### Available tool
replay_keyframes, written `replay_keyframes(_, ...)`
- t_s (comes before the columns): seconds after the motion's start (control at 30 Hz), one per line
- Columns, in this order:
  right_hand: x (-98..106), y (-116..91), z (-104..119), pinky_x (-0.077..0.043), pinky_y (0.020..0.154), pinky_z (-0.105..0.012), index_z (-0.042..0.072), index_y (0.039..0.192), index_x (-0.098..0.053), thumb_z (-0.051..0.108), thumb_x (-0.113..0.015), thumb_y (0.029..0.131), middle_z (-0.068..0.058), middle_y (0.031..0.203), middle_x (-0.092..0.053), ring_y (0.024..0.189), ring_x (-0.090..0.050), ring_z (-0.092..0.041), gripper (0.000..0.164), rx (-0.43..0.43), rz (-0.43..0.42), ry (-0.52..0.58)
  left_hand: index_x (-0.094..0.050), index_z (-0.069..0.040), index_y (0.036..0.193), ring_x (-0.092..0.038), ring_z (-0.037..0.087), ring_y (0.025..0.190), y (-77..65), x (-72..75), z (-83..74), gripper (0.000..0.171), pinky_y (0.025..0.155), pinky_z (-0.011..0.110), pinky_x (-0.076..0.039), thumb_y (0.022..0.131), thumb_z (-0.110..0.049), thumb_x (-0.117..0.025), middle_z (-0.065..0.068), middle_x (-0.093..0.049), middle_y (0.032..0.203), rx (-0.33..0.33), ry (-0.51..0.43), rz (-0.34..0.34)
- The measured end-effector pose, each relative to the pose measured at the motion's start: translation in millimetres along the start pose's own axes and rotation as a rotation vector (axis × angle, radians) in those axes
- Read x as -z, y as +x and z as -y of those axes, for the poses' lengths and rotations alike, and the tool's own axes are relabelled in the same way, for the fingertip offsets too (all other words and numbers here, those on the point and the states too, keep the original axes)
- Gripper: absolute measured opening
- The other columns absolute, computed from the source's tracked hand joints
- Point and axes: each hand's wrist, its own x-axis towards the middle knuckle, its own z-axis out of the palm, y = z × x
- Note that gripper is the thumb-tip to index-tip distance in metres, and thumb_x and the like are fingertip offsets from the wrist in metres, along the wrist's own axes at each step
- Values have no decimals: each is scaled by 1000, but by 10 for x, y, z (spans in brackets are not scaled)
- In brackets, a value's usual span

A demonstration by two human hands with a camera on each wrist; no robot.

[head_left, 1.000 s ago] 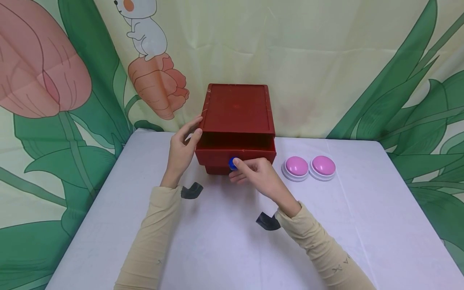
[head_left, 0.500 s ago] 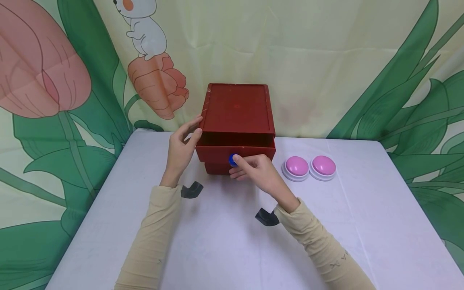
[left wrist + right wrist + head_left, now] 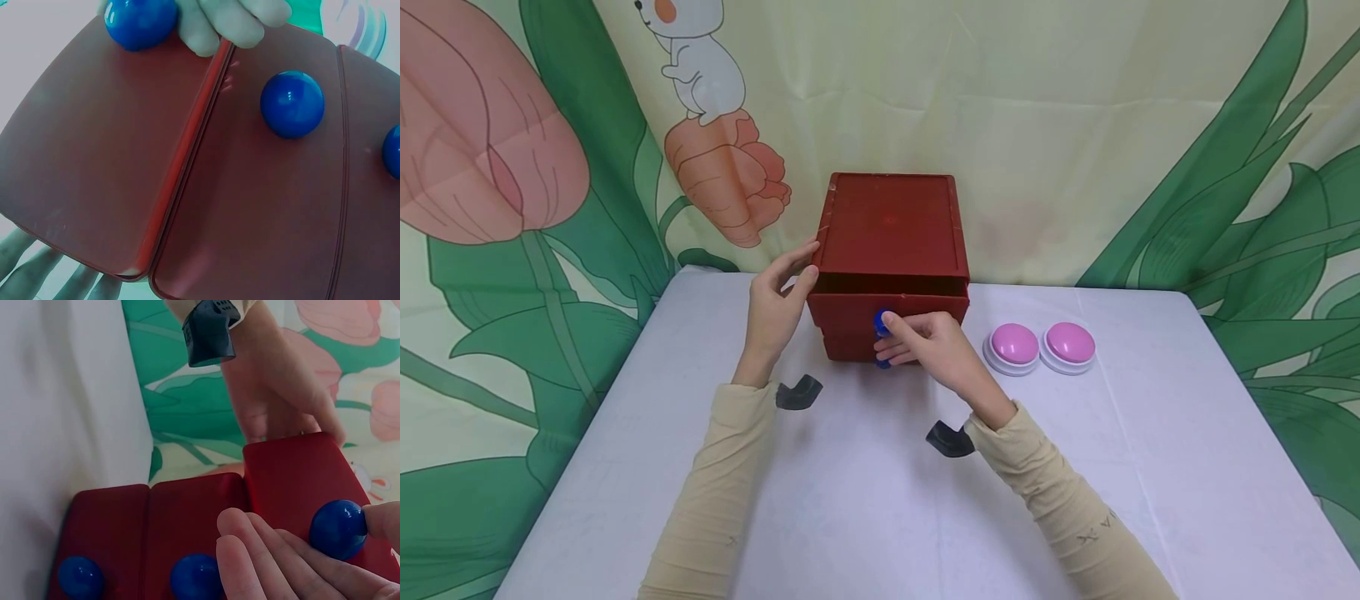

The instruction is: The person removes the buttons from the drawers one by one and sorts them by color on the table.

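A dark red drawer cabinet (image 3: 887,223) stands at the back of the table, its top drawer (image 3: 842,312) pulled partly out. My right hand (image 3: 942,350) pinches that drawer's round blue knob (image 3: 337,530), thumb on one side and fingers stretched below it. At the cabinet's left side, my left hand (image 3: 773,312) rests with its fingers and thumb extended against the wall. Two lower drawers show in the left wrist view, with a middle knob (image 3: 292,104) and a bottom knob (image 3: 394,152); both drawers look pushed in. The top drawer's inside is dark.
Right of the cabinet, two pink push buttons (image 3: 1015,343) with white bases sit side by side on the white tablecloth (image 3: 850,500). A printed curtain (image 3: 1037,150) hangs close behind the cabinet. A black wrist mount (image 3: 951,440) sticks out from the right sleeve.
The top drawer has slid inward, narrowing its opening, as my right hand moved toward the cabinet with the knob. A lower knob now shows under the fingers. My left hand has stayed put.
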Motion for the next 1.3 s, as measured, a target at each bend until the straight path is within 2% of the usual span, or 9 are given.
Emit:
replay_keyframes(0.27, 19, 60, -25, -60, 82, -46, -5, 113, -71, 40, -57, 100, -15, 96, -76, 87, -75, -32, 49, 4, -5, 10, -57, 3, 136, -56, 26, 128, -5, 1, 8, 38, 98, 32, -53, 99, -8, -57, 14, -55, 144, 13, -7, -1)
replay_keyframes(0.47, 33, 92, -19, -60, 81, -40, -6, 112, -70, 39, -56, 101, -16, 96, -76, 92, -73, -39, 49, 8, -8, 9, -58, 2, 135, -56, 25, 128, -8, 2, 12, 38, 97, 28, -53, 99, -8, -58, 13, -56, 144, 19, -9, -2)
replay_keyframes(0.6, 37, 114, -17, -59, 83, -46, -6, 113, -70, 38, -56, 101, -17, 97, -76, 92, -72, -40, 48, 12, -10, 5, -58, 3, 135, -56, 25, 128, -7, 0, 9, 38, 97, 28, -52, 99, -8, -58, 13, -56, 143, 20, -8, -1)
replay_keyframes(0.77, 44, 143, -17, -59, 83, -47, -6, 114, -70, 39, -56, 101, -18, 98, -75, 92, -73, -38, 49, 7, -18, 2, -58, 2, 135, -56, 24, 128, -9, -3, 8, 38, 98, 31, -52, 99, -8, -58, 12, -56, 143, 23, -6, -5)
replay_keyframes(0.97, 50, 158, -5, -60, 82, -41, -5, 114, -70, 40, -56, 101, -17, 97, -76, 91, -74, -36, 49, 5, -24, -6, -58, 2, 135, -56, 25, 128, -8, -3, 9, 38, 100, 35, -52, 100, -9, -57, 13, -56, 143, 20, -1, -9)
replay_keyframes(1.1, 54, 181, -9, -60, 80, -38, -4, 114, -70, 40, -56, 101, -17, 97, -76, 90, -74, -34, 48, 3, -30, -9, -58, 2, 135, -57, 25, 127, -7, -4, 13, 38, 99, 33, -52, 99, -9, -58, 13, -56, 143, 21, -1, -12)
replay_keyframes(1.3, 66, 225, -18, -60, 81, -41, -5, 113, -70, 39, -56, 101, -19, 98, -75, 88, -75, -31, 48, 4, -35, -2, -58, 2, 136, -57, 25, 126, 1, -6, 18, 38, 99, 33, -53, 99, -10, -58, 13, -57, 143, 24, -5, -12)
